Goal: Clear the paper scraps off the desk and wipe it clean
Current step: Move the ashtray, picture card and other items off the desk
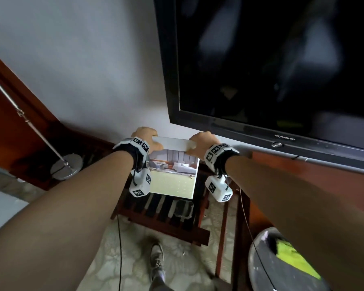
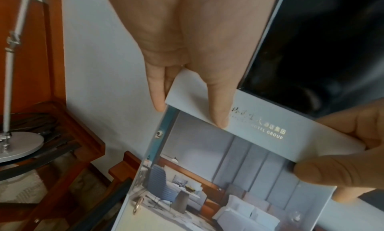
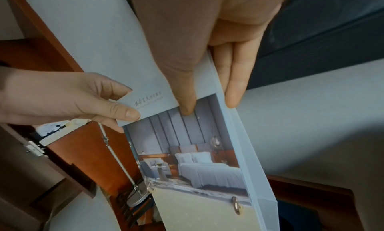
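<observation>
I hold a ring-bound hotel booklet (image 1: pixel 173 175) with a bedroom photo upright in the air, in front of the white wall just left of the television. My left hand (image 1: pixel 147 139) pinches the left end of its white top flap, thumb in front and fingers behind (image 2: pixel 189 108). My right hand (image 1: pixel 200 143) pinches the right end of the flap the same way (image 3: pixel 209 101). The reddish wooden desk (image 1: pixel 303 171) runs under the television at the right. A yellow-green cloth (image 1: pixel 294 257) lies on a round grey object at the lower right.
A large black television (image 1: pixel 271 59) fills the upper right. A slatted wooden rack (image 1: pixel 166 215) stands below the booklet. A silver lamp base (image 1: pixel 66 166) with a slanted pole sits on wood at the left. A cable and my shoe (image 1: pixel 157 261) are on the patterned floor.
</observation>
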`<move>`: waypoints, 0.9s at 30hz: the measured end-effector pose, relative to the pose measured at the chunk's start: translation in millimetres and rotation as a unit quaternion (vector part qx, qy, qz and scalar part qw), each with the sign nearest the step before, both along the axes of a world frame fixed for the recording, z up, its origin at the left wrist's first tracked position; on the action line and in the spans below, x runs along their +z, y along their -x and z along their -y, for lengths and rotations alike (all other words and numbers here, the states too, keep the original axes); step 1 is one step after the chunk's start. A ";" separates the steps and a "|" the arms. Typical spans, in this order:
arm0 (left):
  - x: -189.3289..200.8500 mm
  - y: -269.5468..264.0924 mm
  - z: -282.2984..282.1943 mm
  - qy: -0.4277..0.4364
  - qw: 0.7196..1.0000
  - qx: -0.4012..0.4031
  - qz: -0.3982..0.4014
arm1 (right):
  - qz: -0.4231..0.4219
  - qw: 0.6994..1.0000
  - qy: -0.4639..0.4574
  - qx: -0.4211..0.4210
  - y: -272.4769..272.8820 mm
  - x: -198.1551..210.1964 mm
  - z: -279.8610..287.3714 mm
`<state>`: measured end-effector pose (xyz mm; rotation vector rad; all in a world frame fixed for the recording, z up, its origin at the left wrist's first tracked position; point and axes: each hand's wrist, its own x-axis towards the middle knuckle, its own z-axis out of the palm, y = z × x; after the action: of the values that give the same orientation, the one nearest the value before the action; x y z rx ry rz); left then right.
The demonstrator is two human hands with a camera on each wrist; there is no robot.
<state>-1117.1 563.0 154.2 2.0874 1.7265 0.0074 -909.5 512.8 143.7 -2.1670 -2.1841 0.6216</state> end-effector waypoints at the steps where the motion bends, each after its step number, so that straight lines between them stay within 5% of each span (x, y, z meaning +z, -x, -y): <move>1: -9.2 11.1 -15.9 0.005 1.000 -0.007 0.001 | 0.003 1.000 0.008 -0.004 12.2 -9.4 -12.4; 13: -92.3 105.1 -145.8 0.004 0.998 -0.067 -0.012 | 0.020 0.996 0.075 -0.031 117.5 -100.5 -120.2; 27: -172.9 141.7 -194.1 0.027 0.997 -0.076 -0.003 | -0.018 0.996 0.084 -0.038 149.3 -169.8 -166.1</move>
<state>-1258.9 757.1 -18.7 2.1749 1.5509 -0.0894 -1058.8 678.9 -26.1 -2.2857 -2.0892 0.8624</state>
